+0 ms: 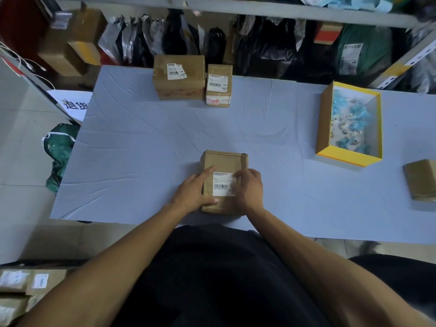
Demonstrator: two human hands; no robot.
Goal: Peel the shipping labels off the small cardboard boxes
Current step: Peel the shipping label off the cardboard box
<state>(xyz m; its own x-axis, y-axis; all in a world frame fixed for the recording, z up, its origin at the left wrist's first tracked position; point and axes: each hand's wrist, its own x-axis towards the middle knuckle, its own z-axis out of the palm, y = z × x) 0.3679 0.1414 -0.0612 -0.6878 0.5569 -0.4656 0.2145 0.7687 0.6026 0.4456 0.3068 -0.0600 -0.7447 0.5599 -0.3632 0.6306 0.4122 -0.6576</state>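
Storeroom, head view: blue-grey worktop. Cardboard box lies centre-near, long axis running away from the person. Left hand flat, steadying its left side. Right hand fingers curled at the shipping label's right edge, nearer for peeling.

The white paper label on the near brown cardboard box shows "MX" and "03". The white floor sign says "退货".
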